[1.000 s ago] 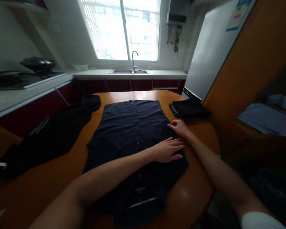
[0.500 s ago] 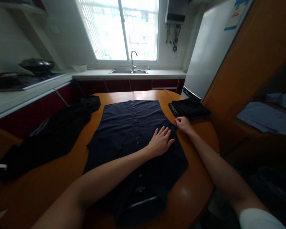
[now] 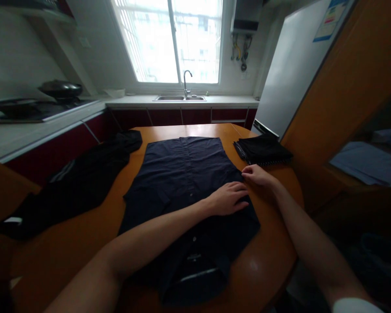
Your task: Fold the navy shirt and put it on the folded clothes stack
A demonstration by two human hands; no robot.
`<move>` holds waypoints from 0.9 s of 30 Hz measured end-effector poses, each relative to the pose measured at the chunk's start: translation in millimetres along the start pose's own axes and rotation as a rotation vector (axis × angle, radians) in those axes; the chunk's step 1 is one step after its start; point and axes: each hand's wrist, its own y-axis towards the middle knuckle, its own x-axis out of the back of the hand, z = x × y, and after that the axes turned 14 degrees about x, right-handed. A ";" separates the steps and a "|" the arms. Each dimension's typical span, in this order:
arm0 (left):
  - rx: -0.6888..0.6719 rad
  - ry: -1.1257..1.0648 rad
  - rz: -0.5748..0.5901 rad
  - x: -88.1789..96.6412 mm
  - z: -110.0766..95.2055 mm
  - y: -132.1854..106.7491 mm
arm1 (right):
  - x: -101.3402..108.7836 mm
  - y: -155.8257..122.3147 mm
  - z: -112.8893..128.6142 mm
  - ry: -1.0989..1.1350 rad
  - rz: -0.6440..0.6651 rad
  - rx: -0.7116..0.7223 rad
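Observation:
A dark navy button shirt (image 3: 182, 174) lies spread flat on the orange wooden table (image 3: 68, 243), collar toward me. My left hand (image 3: 230, 198) rests flat on the shirt near its right edge, fingers stretched out and pointing right. My right hand (image 3: 257, 175) sits at the shirt's right edge, fingers curled on the fabric; whether it pinches the cloth I cannot make out.
A black garment (image 3: 74, 178) lies crumpled on the table's left side. A folded black stack (image 3: 263, 150) sits at the far right corner. Behind are a counter with a sink (image 3: 179, 98), a stove with a pan (image 3: 60, 89), and a white fridge (image 3: 286, 69).
My left hand slid across the shirt's right side, up toward the far edge and then back right. My right hand stayed at the shirt's right edge, shifting slightly.

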 end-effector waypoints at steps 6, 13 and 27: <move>-0.280 -0.081 0.162 5.0 -6.8 -3.7 | 1.7 -1.6 -3.3 -0.101 -0.062 -0.035; 0.337 0.124 -0.023 21.9 2.0 5.8 | 0.7 0.6 -0.5 -0.089 -0.101 -0.036; 0.687 0.172 0.206 58.3 29.3 6.5 | 3.3 -5.3 0.1 -0.001 0.004 -0.025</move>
